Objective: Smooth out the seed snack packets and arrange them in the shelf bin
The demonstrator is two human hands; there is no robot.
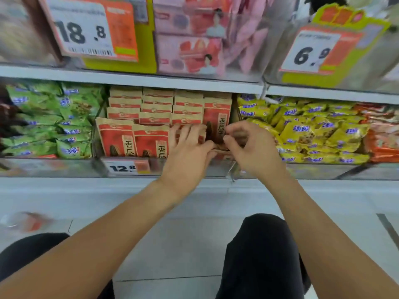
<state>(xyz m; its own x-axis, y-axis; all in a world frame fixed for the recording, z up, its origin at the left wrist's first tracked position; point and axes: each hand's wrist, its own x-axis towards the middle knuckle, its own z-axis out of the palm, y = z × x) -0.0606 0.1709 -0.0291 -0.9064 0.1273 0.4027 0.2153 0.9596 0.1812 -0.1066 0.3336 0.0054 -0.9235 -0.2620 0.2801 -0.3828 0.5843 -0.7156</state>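
While the left hand's (187, 147) straight fingers (183, 131) press flat on a papery red-and-tan seed packet (220, 148), the right hand's (248, 145) curled fingers pinch its crinkled edge. It lies at the front of the clear-walled shelf bin (129, 168), before upright rows of matching packets (151, 117).

Shelf bin (121, 169) of upright seed packets (151, 117)

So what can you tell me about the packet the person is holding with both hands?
The held packet looks like brown paper with red print, like the other seed packets standing in rows in the clear shelf bin. Only a little strip of it shows, because the hands hide most of it. It sits low at the bin's front, in the gap right of the standing ones. The left hand lies on it with straight fingers, and the right hand pinches its edge. Its exact pose is hidden.
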